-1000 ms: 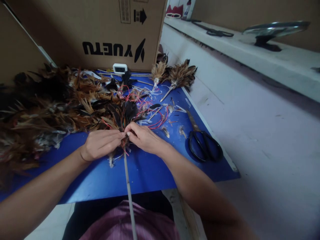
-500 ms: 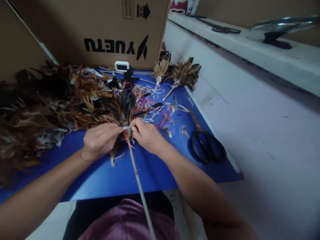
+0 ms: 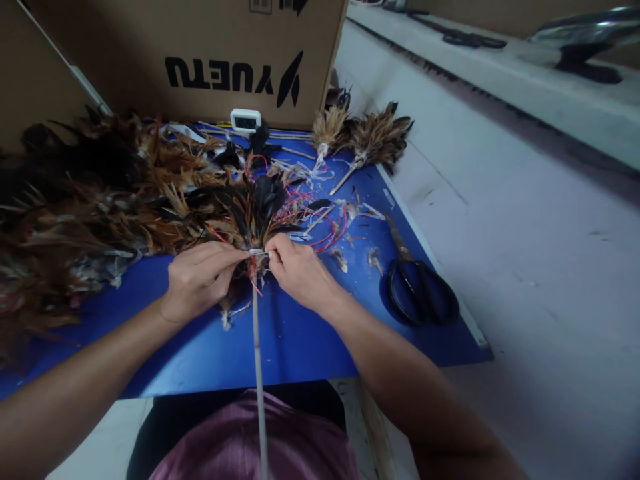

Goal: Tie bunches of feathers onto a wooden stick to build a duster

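Note:
A feather duster (image 3: 267, 203) with dark and brown feathers lies in front of me, its thin stick (image 3: 258, 347) running down toward my lap. White string (image 3: 257, 252) crosses the base of the feathers. On the left side of that base, my left hand (image 3: 204, 277) pinches one end of the string. My right hand (image 3: 297, 270) is closed on the string's other side, fingertips pressed together close to the feathers. Reddish string (image 3: 255, 283) hangs on the stick just below the binding.
Loose feathers (image 3: 115, 220) heap up on the left of the blue table (image 3: 200, 360). Black-handled scissors (image 3: 423, 290) lie at right, with tangled pink string (image 3: 325, 230) nearby. Finished-looking dusters (image 3: 383, 137), a small white display (image 3: 246, 121) and a cardboard box (image 3: 225, 33) stand behind.
The lower end of the stick has swung left and now points more straight down. Both hands keep their pinch at the binding, slightly farther apart. The camera view has shifted a little.

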Demonstrator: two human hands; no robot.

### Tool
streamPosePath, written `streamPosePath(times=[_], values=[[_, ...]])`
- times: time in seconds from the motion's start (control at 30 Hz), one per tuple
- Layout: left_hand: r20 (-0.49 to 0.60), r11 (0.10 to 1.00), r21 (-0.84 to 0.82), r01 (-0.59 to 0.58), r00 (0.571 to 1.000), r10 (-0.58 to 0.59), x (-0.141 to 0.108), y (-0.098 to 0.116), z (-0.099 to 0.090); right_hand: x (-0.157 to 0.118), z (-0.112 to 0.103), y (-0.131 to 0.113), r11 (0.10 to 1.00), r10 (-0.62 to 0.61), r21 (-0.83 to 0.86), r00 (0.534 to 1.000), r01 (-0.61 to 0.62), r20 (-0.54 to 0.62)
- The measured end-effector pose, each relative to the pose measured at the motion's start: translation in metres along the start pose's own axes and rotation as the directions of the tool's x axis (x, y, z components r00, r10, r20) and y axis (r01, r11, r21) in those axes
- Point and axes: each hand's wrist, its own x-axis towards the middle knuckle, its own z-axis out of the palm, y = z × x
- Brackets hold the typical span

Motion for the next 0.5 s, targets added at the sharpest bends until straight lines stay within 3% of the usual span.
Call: streamPosePath(times=[0.33, 0.5], values=[[0.136, 0.999, 0.045, 0.013, 0.991, -0.019, 0.0000, -0.0100, 0.0024, 0.0017, -0.0014, 0.0028, 0.987, 0.017, 0.157, 0.999, -0.024, 0.047], [0.200, 0.988, -0.068, 0.138, 0.972, -0.122, 0.0057, -0.0063, -0.0007, 0.0016, -0.0007, 0.0043, 0.989, 0.019, 0.144, 0.997, -0.029, 0.069]])
